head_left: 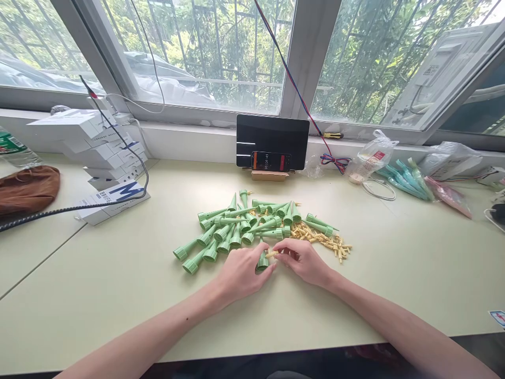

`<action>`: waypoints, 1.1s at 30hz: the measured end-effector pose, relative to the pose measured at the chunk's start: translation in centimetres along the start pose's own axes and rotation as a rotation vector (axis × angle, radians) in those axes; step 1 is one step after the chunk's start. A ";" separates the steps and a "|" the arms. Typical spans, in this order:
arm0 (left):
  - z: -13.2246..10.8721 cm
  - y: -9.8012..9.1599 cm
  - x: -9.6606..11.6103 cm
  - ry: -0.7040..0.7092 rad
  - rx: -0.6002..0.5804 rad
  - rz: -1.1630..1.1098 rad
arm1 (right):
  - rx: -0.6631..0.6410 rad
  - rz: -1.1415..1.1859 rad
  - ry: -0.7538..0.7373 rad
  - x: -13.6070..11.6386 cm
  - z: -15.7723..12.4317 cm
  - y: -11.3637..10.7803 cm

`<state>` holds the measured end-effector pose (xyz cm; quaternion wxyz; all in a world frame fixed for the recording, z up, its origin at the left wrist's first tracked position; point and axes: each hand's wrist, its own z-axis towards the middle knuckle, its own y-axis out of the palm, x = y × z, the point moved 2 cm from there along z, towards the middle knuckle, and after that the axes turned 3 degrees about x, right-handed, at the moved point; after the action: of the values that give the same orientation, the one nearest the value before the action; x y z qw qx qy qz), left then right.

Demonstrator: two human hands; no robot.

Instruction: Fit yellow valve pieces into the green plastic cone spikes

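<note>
My left hand (246,268) is closed around a green plastic spike (262,261), a hollow cone with a ribbed collar facing me. Close on its right, my right hand (302,260) pinches a small yellow plastic valve piece (272,254) against the side of that spike. Whether the piece is seated in the spike cannot be made out. Just beyond my hands lies a loose heap of similar green spikes (229,231), pointing various ways. Many small yellow pieces (325,239) are scattered in a pile to the right of the heap.
A phone (272,161) with a timer leans against a dark tablet (272,131) by the window. Stacked white boxes (106,152) and a black cable (145,179) stand at left, near a brown pouch (31,192). Plastic bags (373,158) and teal packets (406,179) lie at right.
</note>
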<state>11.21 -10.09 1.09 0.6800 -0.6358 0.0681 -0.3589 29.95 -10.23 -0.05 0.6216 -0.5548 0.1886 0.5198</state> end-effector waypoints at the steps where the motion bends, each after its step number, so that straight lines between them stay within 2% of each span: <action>1: 0.0 0.0 0.0 -0.001 -0.001 -0.001 | -0.002 0.002 -0.001 0.0 0.0 0.0; 14: 0.0 0.0 0.0 0.000 0.028 -0.020 | -0.002 -0.006 -0.003 0.1 0.0 0.1; 33: 0.1 -0.2 0.2 -0.021 -0.034 0.011 | 0.001 -0.059 -0.032 -0.1 0.1 0.2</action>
<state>11.37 -10.10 1.38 0.6716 -0.6507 0.0705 -0.3472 29.73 -10.23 -0.06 0.6401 -0.5512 0.1623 0.5100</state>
